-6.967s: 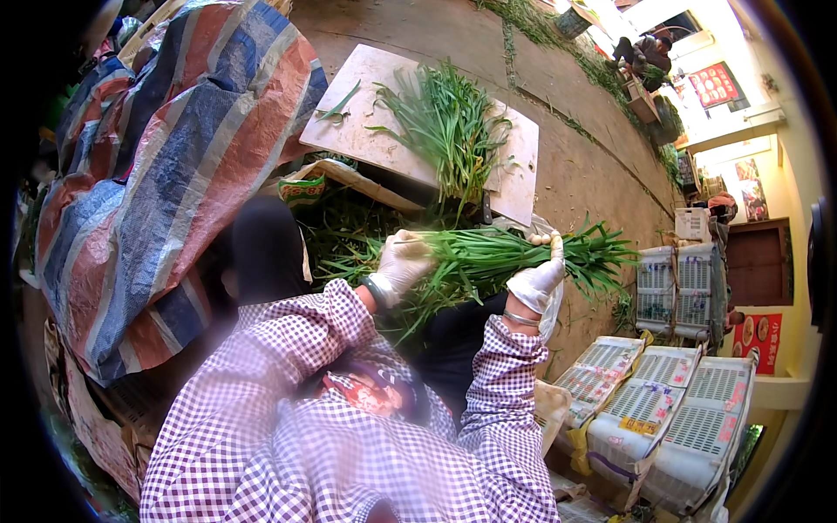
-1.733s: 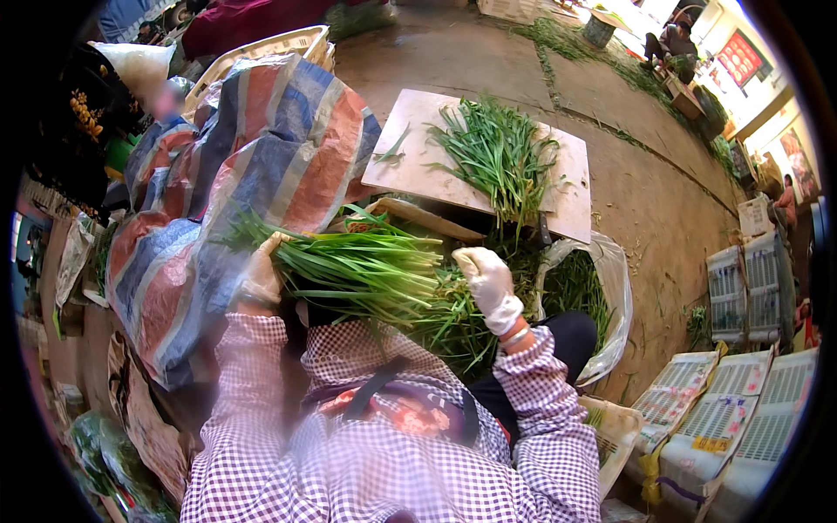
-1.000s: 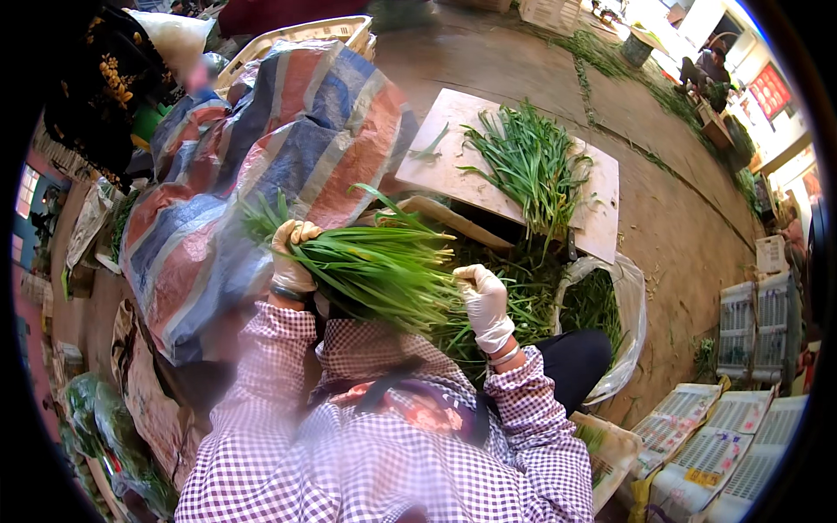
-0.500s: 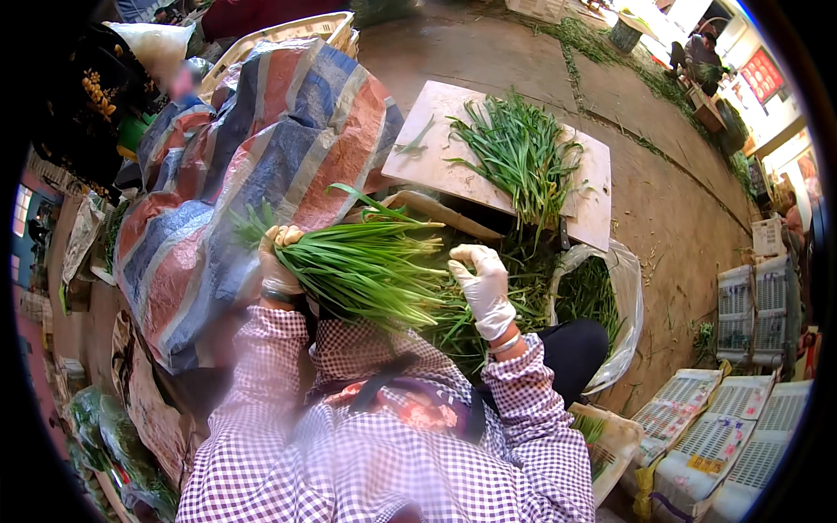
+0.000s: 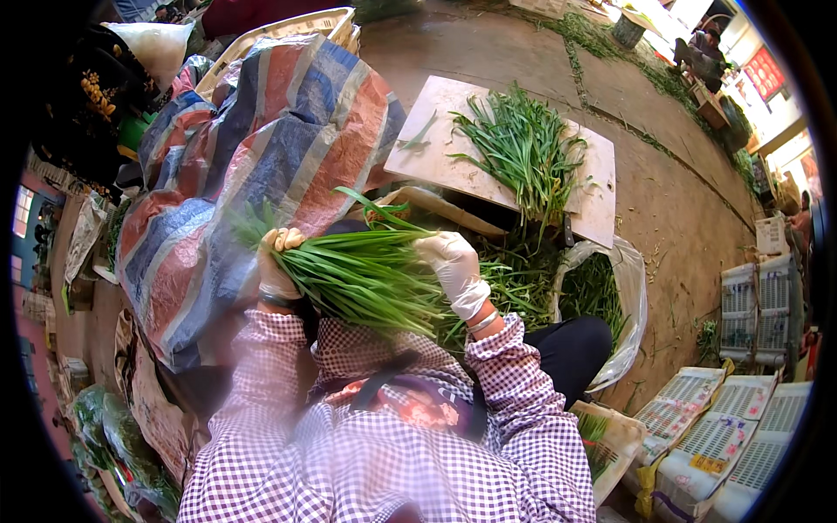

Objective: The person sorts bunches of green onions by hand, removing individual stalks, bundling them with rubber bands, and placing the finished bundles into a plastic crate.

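Note:
My gloved left hand (image 5: 279, 257) is wrapped round a thick bunch of garlic chives (image 5: 362, 270) by the leafy side. The pale stalk ends fan out to the right across my lap. At those ends my gloved right hand (image 5: 452, 268) is closed, its fingertips pinching the upper stalks. Beyond my right hand, a looser heap of chives (image 5: 523, 152) lies on a pale board (image 5: 445, 105). A dark-handled knife (image 5: 568, 232) sticks out at the board's near edge.
A striped plastic sheet (image 5: 288, 157) bulges at the left, before a cream crate (image 5: 261, 33). Right of my knee, a clear plastic bag (image 5: 634, 296) holds green trimmings. White crates (image 5: 757, 305) stand at the far right. A person (image 5: 702, 57) sits in the distance.
My right hand has moved left from beside the bunch to its stalk ends, and its fingers have closed there. My left hand keeps its hold, almost unmoved.

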The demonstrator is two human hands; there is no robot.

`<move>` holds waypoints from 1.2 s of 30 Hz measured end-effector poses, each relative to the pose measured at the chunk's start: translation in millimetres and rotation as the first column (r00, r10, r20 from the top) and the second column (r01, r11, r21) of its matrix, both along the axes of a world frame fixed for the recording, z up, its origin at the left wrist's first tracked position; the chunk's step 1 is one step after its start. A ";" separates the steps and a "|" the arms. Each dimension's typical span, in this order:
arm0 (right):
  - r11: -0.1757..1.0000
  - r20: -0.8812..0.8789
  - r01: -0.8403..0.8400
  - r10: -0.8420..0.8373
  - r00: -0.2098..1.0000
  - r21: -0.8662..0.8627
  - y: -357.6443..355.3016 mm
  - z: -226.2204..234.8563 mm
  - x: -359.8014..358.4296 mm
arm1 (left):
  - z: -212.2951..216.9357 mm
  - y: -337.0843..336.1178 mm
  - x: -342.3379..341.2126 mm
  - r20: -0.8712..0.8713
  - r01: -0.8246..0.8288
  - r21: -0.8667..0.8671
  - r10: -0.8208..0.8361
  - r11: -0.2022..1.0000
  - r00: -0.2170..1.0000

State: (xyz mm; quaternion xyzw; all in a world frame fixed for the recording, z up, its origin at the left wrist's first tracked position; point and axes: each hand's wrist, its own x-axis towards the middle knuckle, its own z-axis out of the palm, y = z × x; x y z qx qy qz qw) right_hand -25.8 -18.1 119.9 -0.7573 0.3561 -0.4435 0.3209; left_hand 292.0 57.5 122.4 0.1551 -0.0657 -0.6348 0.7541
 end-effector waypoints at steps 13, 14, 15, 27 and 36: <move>0.993 -0.237 0.111 -0.118 0.964 -0.042 2.4 -10.6 -25.1 | -22.7 6.6 5.4 0.203 -0.146 0.056 0.131 0.988 0.970; 0.990 -0.227 0.125 -0.135 0.965 -0.059 1.6 -10.5 -31.6 | -19.7 7.3 3.6 0.205 -0.150 0.061 0.135 0.987 0.969; 0.985 -0.255 0.134 -0.159 0.954 -0.111 -1.4 -19.2 -41.2 | -16.7 7.8 2.5 0.207 -0.155 0.066 0.139 0.986 0.968; 0.977 -0.527 0.200 -0.132 0.839 0.074 -8.7 -34.9 -112.6 | -25.1 7.5 5.3 0.106 -0.110 0.095 0.100 0.989 0.989; 0.533 0.241 -0.410 0.359 0.902 0.740 -8.1 -23.8 -28.2 | -20.4 -0.9 3.4 0.074 -0.042 0.073 0.037 0.996 0.997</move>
